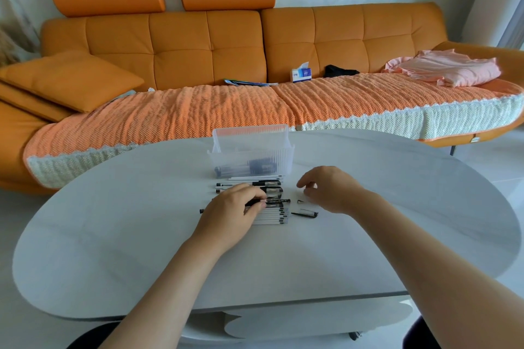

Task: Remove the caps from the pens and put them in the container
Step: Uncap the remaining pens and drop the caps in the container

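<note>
The orange sofa (198,37) fills the back of the view, and the white oval desk (113,221) stands in front of it. The clear ribbed container (226,139) sits at the desk's 12 o'clock edge with a few dark pens already lying inside. Just at its 6 o'clock side is the row of pens (270,217), all laid parallel with their long axes running 9 to 3 o'clock.

The left hand (235,207) rests over the row's 9 o'clock end. Its fingers are curled round one black pen (276,201), whose free end points to 3 o'clock. The right hand (329,187) hovers close by at 3 o'clock from that end. Its fingers are bent with the thumb near the forefinger, and I cannot tell whether they pinch anything.

A loose cap (305,214) lies on the desk at 5 o'clock from the pen's end, and a tiny dark piece (300,201) lies just off the end.

The right hand looks the nearer one to pull along the pen's axis, toward 3 o'clock. The pen would then go to the container at 12 o'clock.
</note>
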Motion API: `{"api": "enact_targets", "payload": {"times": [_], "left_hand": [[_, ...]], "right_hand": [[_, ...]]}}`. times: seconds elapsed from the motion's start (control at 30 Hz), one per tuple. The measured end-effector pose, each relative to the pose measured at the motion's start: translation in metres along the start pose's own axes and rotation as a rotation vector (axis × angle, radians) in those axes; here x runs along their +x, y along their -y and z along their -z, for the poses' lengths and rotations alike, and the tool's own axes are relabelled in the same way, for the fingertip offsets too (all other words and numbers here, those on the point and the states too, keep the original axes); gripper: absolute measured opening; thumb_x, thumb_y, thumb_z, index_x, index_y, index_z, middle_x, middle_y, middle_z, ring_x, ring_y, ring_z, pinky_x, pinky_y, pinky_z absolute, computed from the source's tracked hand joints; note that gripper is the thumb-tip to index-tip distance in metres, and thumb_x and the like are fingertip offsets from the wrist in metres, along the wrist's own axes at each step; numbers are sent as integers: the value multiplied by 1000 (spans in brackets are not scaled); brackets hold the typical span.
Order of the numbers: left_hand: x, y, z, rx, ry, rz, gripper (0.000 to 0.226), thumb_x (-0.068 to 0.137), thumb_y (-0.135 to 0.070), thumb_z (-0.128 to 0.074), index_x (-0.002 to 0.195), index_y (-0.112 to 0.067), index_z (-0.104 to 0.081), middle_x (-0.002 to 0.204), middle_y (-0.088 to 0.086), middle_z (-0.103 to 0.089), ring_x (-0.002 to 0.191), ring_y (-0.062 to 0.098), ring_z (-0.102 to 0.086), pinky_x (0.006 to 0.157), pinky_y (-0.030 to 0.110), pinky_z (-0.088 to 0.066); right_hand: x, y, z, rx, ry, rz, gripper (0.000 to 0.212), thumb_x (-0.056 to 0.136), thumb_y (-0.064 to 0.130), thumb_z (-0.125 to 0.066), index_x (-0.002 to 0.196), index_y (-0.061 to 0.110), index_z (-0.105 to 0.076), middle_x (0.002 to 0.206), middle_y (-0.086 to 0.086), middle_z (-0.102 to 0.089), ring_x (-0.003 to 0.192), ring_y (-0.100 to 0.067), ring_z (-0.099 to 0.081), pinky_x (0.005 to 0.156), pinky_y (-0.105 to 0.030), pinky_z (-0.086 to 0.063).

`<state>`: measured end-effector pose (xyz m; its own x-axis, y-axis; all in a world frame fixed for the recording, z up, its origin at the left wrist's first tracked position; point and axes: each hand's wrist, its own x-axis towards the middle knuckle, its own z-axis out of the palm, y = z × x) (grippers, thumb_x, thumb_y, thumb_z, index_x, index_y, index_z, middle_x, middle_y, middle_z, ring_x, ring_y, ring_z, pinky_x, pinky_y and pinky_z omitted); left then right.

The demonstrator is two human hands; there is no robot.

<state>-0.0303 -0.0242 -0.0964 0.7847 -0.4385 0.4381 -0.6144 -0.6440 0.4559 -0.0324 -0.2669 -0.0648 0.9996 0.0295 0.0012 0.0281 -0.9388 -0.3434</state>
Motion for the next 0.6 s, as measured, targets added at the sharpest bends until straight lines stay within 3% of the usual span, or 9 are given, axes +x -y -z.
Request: {"api": "enact_targets", "payload": {"times": [0.13,0.3,0.43,0.6], "left_hand": [[0,-2,1,-10,-11,5,11,91,-29,-62,100,-30,-68,92,-18,-62,80,0,-53,71,20,-45],[0,-4,1,-22,-14,-1,10,91,-29,-62,99,-29,-69,91,-18,-63,79,-1,-54,71,24,-48],[-1,-5,2,-35,-19,-9,10,92,-30,-62,99,-30,-69,91,-17,-64,82,2,-56,73,28,-50],[-1,-5,5,29,-52,-4,12,92,-38,-61,100,-34,-69,94,-19,-66,79,2,-59,68,26,-50]], "right_hand": [[-4,3,4,34,18,56,19,92,28,-56,98,39,-71,105,17,-66,93,-8,-61,81,-28,-53],[-7,7,1,-29,51,67,11,84,37,-71,94,36,-74,87,21,-62,84,-3,-59,66,-21,-46],[-7,10,2,-9,22,93,7,86,36,-70,92,35,-73,92,18,-65,83,-3,-58,68,-22,-47],[-13,24,6,123,-83,178,4,89,35,-69,93,34,-70,91,22,-67,65,10,-54,59,-15,-38]]}}
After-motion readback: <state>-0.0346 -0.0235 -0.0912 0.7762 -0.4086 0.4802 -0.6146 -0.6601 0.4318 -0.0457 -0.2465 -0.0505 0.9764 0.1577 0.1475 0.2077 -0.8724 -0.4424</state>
